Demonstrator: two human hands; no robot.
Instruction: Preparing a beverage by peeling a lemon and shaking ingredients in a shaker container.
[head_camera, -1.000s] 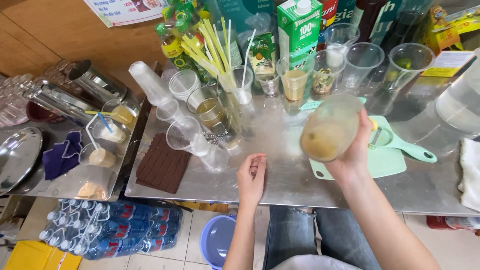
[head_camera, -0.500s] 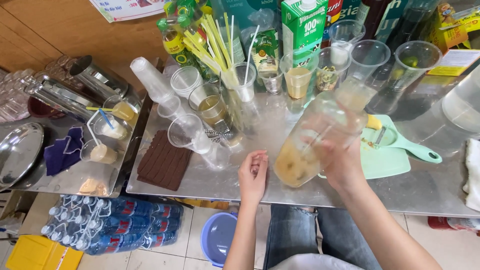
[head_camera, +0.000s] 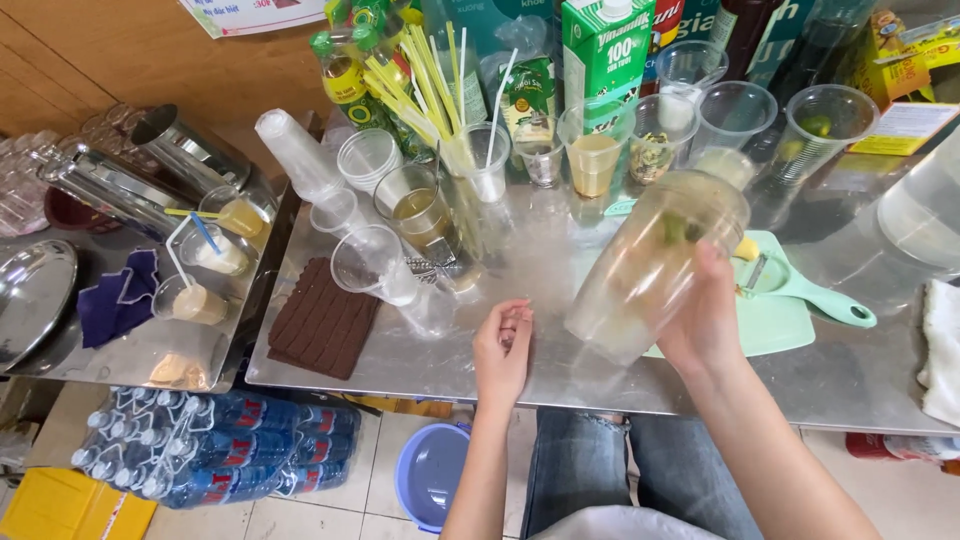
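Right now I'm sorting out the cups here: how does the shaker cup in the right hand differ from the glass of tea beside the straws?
The shaker cup is tilted and held off the table in the right hand; the glass of tea stands upright on the steel table. The shaker cup looks larger and cloudy, the glass of tea clear amber. Both are see-through.

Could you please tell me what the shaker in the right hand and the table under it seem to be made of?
The shaker looks like clear, slightly frosted plastic: its pale drink shows through the wall. The table looks like brushed stainless steel, grey and softly reflecting the cups standing on it.
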